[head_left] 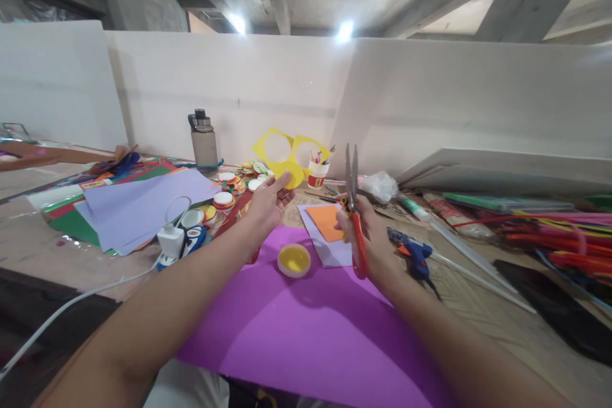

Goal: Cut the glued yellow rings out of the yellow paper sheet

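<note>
Between thumb and fingers, my left hand (pixel 276 199) grips a yellow sheet (pixel 292 146) with round holes cut in it; a yellow disc shape shows at its lower part. My right hand (pixel 368 229) is closed on red-handled scissors (pixel 358 245), their blades pointing up and slightly parted. A round container (pixel 293 261) with a yellow inside sits on the purple sheet (pixel 306 331) below and between the hands. Behind it, an orange sheet (pixel 323 222) lies on a pale lilac sheet (pixel 335 255), left of the scissors.
Lilac sheets (pixel 143 204), round lids (pixel 224 199), a plug (pixel 170 239) and a bottle (pixel 204 143) are on the left. A cup (pixel 318 174) stands behind. On the right are a blue glue gun (pixel 417 256), a black phone-like object (pixel 554 306) and coloured stems (pixel 564 236). Another person's hand (pixel 115 158) is far left.
</note>
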Demonstrator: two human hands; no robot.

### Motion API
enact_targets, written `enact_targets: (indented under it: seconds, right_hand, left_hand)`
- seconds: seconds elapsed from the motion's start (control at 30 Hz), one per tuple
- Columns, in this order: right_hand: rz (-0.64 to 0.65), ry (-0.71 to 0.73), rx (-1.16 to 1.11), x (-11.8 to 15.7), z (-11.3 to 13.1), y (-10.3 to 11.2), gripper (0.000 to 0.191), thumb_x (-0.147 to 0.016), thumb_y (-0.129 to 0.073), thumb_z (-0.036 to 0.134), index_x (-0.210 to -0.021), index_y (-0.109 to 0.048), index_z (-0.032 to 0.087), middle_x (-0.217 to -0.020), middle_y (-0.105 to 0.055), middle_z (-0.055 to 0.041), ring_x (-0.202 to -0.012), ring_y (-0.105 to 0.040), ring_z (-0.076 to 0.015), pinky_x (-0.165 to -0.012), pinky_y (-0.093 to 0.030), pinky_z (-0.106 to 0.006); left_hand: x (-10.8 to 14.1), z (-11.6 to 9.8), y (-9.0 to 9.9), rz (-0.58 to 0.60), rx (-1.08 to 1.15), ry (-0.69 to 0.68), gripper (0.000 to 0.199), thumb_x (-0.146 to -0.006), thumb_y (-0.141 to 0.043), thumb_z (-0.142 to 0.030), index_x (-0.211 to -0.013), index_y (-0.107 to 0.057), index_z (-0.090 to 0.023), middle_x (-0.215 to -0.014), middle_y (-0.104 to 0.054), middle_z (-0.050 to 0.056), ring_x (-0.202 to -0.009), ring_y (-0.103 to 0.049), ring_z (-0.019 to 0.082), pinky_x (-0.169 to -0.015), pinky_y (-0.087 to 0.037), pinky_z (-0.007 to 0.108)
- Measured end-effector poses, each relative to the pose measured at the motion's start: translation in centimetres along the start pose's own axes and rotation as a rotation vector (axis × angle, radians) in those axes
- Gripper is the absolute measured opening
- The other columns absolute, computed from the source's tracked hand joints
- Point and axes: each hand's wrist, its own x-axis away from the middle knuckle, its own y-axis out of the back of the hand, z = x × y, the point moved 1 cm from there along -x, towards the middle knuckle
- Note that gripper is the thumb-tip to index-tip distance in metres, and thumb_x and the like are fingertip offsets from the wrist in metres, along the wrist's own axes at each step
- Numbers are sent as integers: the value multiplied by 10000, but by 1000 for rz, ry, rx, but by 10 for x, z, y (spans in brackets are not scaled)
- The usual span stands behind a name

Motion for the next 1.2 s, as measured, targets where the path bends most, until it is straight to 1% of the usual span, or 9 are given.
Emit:
enact_targets:
  seconds: [0.1,0.17,0.27,0.33,0.5,0.63,0.83,1.03,1.2]
  right_hand:
    - [70,-66,141,-1,0,-1,314,-879,-580,447,-1119,-603,246,-781,-609,-34,-735,-580,-228,-714,-475,-377]
    - [79,-62,219,-2,3,-1,362,-879,-569,462,-1144,-603,219,-852,-644,-70,-804,-598,-254,-766,-473,-401]
    - [84,-33,257,-2,6,-3,381,-894,-538,469,-1159,-592,201,-961,-665,-101,-884,-607,-266,-810,-463,-399]
    - [105,0,241,-2,8,-5,365,-905,-521,476,-1128,-594,196,-974,-669,-99,-878,-610,-253,-792,-461,-377]
    - [150,16,211,2,15,-13,364,-925,-472,492,-1033,-595,167,-854,-653,-76,-761,-591,-222,-678,-447,-340]
    - [171,7,139,3,15,-17,274,-923,-497,420,-1045,-568,185,-942,-674,-72,-818,-612,-200,-725,-465,-324]
    - [177,-51,85,3,12,-23,296,-916,-506,497,-970,-538,208,-825,-654,-46,-777,-609,-203,-671,-479,-317]
    - [135,-24,58,3,10,-31,259,-923,-522,473,-988,-534,222,-906,-668,-62,-791,-598,-205,-725,-465,-348]
    - [109,-26,53,3,6,-34,223,-930,-515,449,-987,-539,235,-890,-654,-46,-775,-584,-202,-706,-452,-342]
  left_hand:
    - [2,0,-1,-34,116,77,192,-709,-817,-168,-849,-687,-171,-900,-740,29,-711,-651,89,-658,-524,216]
    - [4,1,-2,0,163,82,173,-730,-804,-169,-856,-685,-175,-928,-742,30,-763,-667,97,-671,-528,215]
    - [10,4,-7,0,219,81,163,-740,-794,-153,-856,-682,-175,-935,-743,23,-779,-675,98,-682,-531,215]
    - [14,7,-10,-3,236,69,177,-739,-796,-148,-871,-682,-172,-935,-746,26,-771,-678,101,-676,-534,215]
    - [26,13,-18,11,246,46,232,-750,-794,-162,-954,-684,-168,-945,-750,37,-768,-685,113,-645,-534,224]
    - [31,17,-22,15,267,79,186,-775,-775,-172,-940,-689,-158,-906,-747,39,-754,-686,114,-647,-535,228]
    - [36,21,-26,-32,307,80,112,-798,-740,-134,-892,-681,-147,-847,-735,24,-680,-664,101,-628,-531,229]
    - [38,22,-27,-2,316,74,123,-803,-742,-150,-911,-684,-137,-825,-737,32,-654,-654,96,-631,-536,213]
    - [39,22,-29,-8,323,88,106,-828,-713,-141,-929,-684,-140,-798,-733,21,-637,-651,94,-634,-546,207]
